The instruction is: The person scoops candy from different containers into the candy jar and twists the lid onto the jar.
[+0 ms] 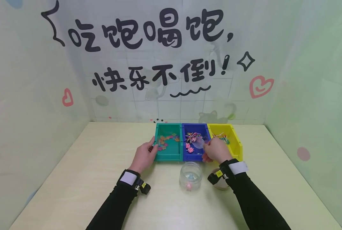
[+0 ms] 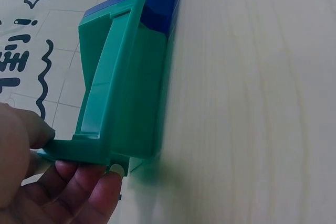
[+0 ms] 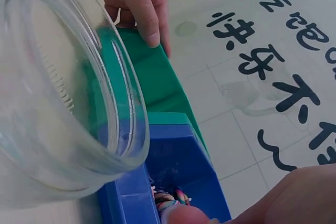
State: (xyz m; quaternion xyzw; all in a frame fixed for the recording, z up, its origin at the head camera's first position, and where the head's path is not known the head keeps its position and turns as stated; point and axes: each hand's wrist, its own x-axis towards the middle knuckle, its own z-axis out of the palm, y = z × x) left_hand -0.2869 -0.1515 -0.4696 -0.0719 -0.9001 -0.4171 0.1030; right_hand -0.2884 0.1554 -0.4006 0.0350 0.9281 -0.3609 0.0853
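Note:
My left hand (image 1: 143,156) grips the left rim of a green bin (image 1: 169,156), thumb over the edge and fingers below in the left wrist view. Small coloured star-shaped pieces (image 1: 162,140) lie inside this bin. Over the blue bin (image 1: 192,157), my right hand (image 1: 217,149) pinches a translucent, round-ended piece (image 1: 198,142) like a small scoop. Its round end overlaps the striped, swirled candy-like pieces (image 1: 190,149) there. In front of the bins stands an open clear jar (image 1: 190,175) with a few small pink and blue pieces inside.
A yellow bin (image 1: 235,143) with thin multicoloured pieces (image 1: 224,139) adjoins the blue one. Partly hidden under my right wrist lies a round, pale, lid-like disc (image 1: 222,184). Behind the pale wooden table (image 1: 102,191) hangs a printed backdrop (image 1: 165,108).

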